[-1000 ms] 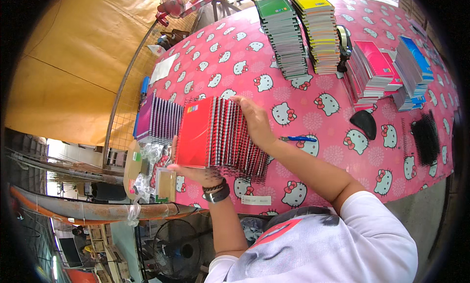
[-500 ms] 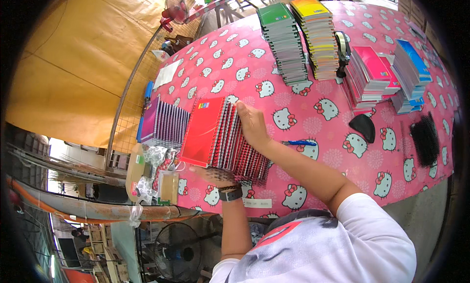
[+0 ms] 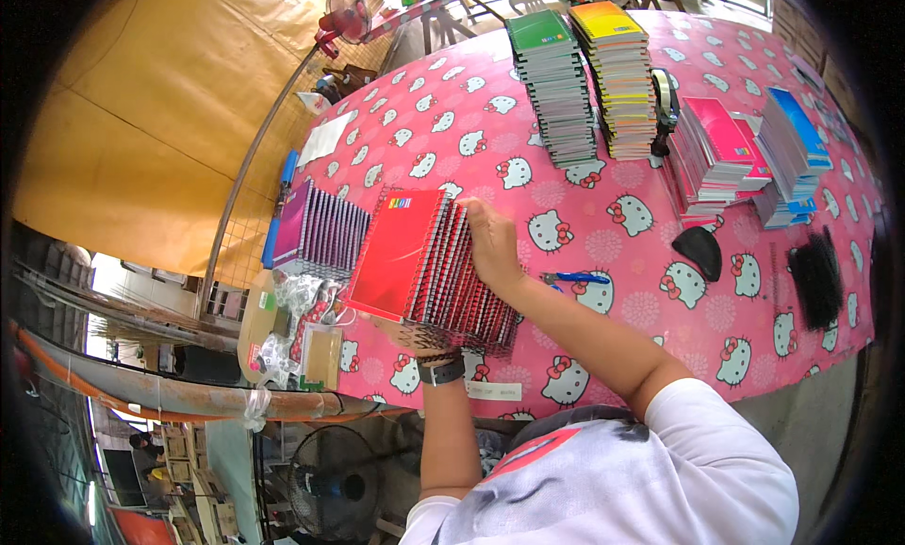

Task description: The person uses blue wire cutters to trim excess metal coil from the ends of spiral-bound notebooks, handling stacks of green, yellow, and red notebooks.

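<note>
A stack of red spiral notebooks [image 3: 401, 257] leans at a slant over the table, its wire bindings fanned toward the right. My right hand [image 3: 491, 243] is closed against the bound side and upper edge. Below the stack's near edge, my left hand [image 3: 407, 336], with a dark watch on its wrist, grips from underneath; its fingers are mostly hidden by the notebooks. Just left of the red ones stands a stack of purple spiral notebooks [image 3: 323, 232]. Blue-handled pliers [image 3: 577, 277] lie to the right of my right forearm.
Tall stacks of green [image 3: 556, 97] and yellow notebooks [image 3: 617, 83] stand at the back, beside a tape dispenser [image 3: 664, 111]. Pink [image 3: 709, 149] and blue notebooks [image 3: 792, 149] sit at the right. A black pouch-like object [image 3: 698, 253], a dark brush [image 3: 814, 279] and plastic-wrapped items [image 3: 300, 305] rest nearby.
The red stack is still between both hands and has tilted slightly, its covers shifting a little to the right. The whole view has also shifted slightly.
</note>
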The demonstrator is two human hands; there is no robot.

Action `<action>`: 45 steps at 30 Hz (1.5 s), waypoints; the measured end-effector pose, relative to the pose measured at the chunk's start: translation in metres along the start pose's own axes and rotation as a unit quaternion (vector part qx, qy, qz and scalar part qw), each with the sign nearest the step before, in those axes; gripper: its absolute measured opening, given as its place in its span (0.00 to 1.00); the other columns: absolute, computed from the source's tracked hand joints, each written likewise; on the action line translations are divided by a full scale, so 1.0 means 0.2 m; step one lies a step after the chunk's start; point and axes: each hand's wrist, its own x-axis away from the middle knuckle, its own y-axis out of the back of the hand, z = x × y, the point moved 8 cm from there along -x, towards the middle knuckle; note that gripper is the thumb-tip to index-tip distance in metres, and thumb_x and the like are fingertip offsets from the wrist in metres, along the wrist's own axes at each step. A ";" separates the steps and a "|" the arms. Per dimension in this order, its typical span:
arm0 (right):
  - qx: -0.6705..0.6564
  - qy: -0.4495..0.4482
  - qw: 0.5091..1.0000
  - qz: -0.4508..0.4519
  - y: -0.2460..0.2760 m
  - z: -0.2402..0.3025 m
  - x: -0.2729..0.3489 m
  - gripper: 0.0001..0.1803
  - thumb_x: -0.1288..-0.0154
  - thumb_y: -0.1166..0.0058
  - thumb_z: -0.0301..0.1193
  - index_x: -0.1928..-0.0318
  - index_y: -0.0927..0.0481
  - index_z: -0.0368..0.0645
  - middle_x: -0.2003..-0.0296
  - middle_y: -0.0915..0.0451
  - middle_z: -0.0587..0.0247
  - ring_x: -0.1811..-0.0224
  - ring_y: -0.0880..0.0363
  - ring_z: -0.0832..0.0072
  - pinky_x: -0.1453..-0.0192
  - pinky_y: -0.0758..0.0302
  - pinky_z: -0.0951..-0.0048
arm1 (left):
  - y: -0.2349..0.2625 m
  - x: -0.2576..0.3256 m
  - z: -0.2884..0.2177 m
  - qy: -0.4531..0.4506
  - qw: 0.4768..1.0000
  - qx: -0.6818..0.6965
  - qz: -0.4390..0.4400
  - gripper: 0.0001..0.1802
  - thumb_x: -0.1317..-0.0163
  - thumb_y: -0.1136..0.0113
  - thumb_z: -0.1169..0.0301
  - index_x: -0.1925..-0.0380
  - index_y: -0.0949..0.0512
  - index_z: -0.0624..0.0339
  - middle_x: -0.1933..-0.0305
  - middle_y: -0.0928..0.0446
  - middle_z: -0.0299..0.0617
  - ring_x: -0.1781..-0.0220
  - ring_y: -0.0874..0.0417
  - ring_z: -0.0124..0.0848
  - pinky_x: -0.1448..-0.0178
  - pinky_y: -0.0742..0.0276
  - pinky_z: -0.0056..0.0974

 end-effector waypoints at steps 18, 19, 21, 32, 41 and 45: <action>0.012 0.114 0.993 0.014 0.05 0.17 0.09 0.29 0.30 0.62 0.43 0.37 0.43 0.34 0.41 0.37 0.45 0.37 0.40 0.55 0.34 0.45 0.58 | -0.23 0.09 -0.52 -0.200 0.972 0.045 0.115 0.39 0.30 0.78 0.43 0.41 0.36 0.69 0.40 0.31 0.53 0.40 0.29 0.42 0.36 0.33 0.48; 0.003 0.131 0.991 0.000 0.05 0.22 0.04 0.28 0.30 0.61 0.43 0.38 0.41 0.35 0.42 0.36 0.45 0.38 0.38 0.55 0.34 0.44 0.58 | -0.30 0.11 -0.57 -0.212 0.966 0.047 0.139 0.39 0.30 0.78 0.43 0.42 0.35 0.69 0.41 0.31 0.53 0.41 0.28 0.41 0.37 0.32 0.47; 0.011 0.171 0.985 0.007 0.01 0.31 0.01 0.26 0.31 0.60 0.42 0.40 0.37 0.37 0.44 0.33 0.46 0.41 0.36 0.54 0.35 0.43 0.58 | -0.38 0.14 -0.62 -0.220 0.965 0.038 0.138 0.39 0.30 0.78 0.44 0.42 0.35 0.69 0.43 0.30 0.54 0.42 0.27 0.41 0.38 0.30 0.47; 0.006 0.104 0.993 0.059 -0.08 0.33 -0.11 0.12 0.36 0.51 0.33 0.58 0.25 0.37 0.66 0.23 0.50 0.61 0.25 0.57 0.56 0.30 0.61 | -0.39 0.14 -0.61 -0.208 0.977 0.040 0.021 0.33 0.31 0.69 0.50 0.45 0.33 0.71 0.47 0.28 0.57 0.47 0.24 0.43 0.43 0.26 0.48; 0.096 0.214 0.971 -0.035 0.12 0.36 0.00 0.15 0.39 0.47 0.31 0.54 0.30 0.37 0.68 0.26 0.51 0.64 0.26 0.58 0.58 0.30 0.60 | -0.28 0.08 -0.60 -0.202 0.972 -0.076 0.094 0.36 0.30 0.73 0.44 0.45 0.31 0.66 0.46 0.27 0.54 0.46 0.24 0.43 0.43 0.26 0.47; 0.009 0.084 0.971 0.224 0.19 0.19 0.40 0.07 0.44 0.45 0.27 0.73 0.27 0.37 0.78 0.28 0.54 0.74 0.27 0.60 0.68 0.30 0.61 | -0.11 -0.02 -0.41 -0.227 0.893 -0.371 0.112 0.35 0.31 0.72 0.45 0.44 0.32 0.65 0.45 0.28 0.53 0.46 0.24 0.42 0.43 0.27 0.47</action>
